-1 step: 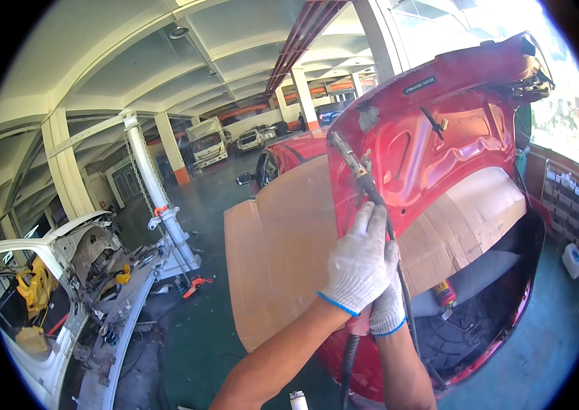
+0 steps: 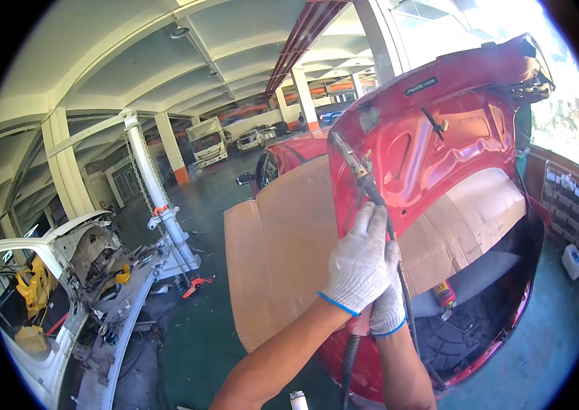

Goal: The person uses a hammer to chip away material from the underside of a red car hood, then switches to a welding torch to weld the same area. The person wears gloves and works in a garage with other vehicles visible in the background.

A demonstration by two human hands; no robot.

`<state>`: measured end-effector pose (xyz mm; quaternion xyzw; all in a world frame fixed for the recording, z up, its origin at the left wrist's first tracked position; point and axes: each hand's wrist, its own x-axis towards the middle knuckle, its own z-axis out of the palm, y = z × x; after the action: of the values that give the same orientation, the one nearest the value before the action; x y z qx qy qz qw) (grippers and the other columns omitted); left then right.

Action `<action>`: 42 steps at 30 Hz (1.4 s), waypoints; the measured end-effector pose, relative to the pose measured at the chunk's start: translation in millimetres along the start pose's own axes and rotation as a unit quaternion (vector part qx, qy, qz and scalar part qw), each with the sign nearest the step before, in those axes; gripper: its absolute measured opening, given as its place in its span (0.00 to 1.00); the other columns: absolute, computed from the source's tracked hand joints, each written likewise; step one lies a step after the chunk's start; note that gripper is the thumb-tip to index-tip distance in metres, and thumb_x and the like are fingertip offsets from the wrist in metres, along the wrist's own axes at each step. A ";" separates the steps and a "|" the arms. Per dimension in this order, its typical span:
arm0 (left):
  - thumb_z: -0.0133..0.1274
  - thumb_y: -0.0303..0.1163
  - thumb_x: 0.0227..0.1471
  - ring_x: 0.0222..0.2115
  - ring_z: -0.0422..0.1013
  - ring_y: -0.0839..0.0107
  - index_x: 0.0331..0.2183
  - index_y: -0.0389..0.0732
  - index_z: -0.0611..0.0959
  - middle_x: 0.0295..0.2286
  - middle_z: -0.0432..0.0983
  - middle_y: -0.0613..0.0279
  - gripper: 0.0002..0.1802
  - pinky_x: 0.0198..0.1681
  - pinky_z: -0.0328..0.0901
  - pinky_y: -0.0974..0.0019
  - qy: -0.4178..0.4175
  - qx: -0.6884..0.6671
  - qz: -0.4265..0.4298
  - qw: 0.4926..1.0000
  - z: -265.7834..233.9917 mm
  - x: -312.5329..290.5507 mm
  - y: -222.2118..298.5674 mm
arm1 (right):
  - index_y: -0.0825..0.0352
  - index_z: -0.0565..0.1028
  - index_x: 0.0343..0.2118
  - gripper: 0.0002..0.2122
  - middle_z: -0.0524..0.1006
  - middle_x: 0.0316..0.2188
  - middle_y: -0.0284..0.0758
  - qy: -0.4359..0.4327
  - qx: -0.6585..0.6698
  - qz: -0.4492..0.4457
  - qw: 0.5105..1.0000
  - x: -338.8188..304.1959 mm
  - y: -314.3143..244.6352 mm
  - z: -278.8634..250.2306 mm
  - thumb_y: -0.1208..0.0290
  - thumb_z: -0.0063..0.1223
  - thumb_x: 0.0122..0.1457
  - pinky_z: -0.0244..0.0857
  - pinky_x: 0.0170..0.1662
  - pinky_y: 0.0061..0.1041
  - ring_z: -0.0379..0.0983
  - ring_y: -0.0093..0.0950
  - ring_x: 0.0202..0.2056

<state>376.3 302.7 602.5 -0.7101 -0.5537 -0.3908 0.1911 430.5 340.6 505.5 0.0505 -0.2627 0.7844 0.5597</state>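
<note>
My left hand (image 2: 358,267), in a white knitted glove with a blue cuff, is wrapped round a welding gun (image 2: 363,179) with a metal nozzle and black body. Just below and behind it, my right hand (image 2: 391,301), gloved alike, grips the gun too; its fingers are mostly hidden. A red part of the gun shows beneath the hands, with a ribbed hose (image 2: 349,362) hanging down. The nozzle points up at the left edge of a raised red boot lid (image 2: 406,150); whether it touches cannot be told. Near it is a grey bare patch (image 2: 369,119) on the lid.
Cardboard sheets (image 2: 276,239) cover the car body beside and beneath the lid. A red fire extinguisher (image 2: 444,294) lies in the open boot. Leftward stand a chained pulling post (image 2: 156,178) and a stripped white car shell (image 2: 54,342). A white jug (image 2: 573,261) sits at right.
</note>
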 end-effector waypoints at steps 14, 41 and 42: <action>0.60 0.37 0.52 0.44 0.77 0.39 0.60 0.36 0.70 0.60 0.65 0.39 0.36 0.46 0.74 0.45 -0.005 -0.014 -0.016 1.000 -1.9 1.1 -1.7 | 0.59 0.72 0.59 0.20 0.78 0.47 0.34 0.015 -0.024 -0.014 1.000 2.5 2.0 4.1 0.52 0.42 0.74 0.71 0.53 0.32 0.75 0.31 0.48; 0.59 0.38 0.53 0.45 0.77 0.40 0.60 0.36 0.71 0.61 0.65 0.42 0.35 0.49 0.73 0.46 -0.031 -0.004 -0.038 0.999 -8.4 3.6 1.0 | 0.58 0.75 0.56 0.22 0.80 0.45 0.32 0.033 -0.041 -0.007 0.999 1.5 2.2 9.4 0.47 0.44 0.71 0.73 0.48 0.29 0.77 0.27 0.45; 0.59 0.38 0.53 0.45 0.77 0.40 0.60 0.37 0.71 0.61 0.65 0.42 0.34 0.48 0.74 0.46 -0.010 -0.003 -0.018 1.000 -8.0 4.6 0.2 | 0.58 0.74 0.56 0.21 0.80 0.44 0.32 0.035 -0.034 -0.008 0.999 0.1 0.1 16.2 0.48 0.44 0.72 0.73 0.48 0.29 0.77 0.27 0.44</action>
<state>374.1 299.9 611.1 -0.7041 -0.5674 -0.3886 0.1766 426.8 333.1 519.4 0.0061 -0.2691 0.7716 0.5764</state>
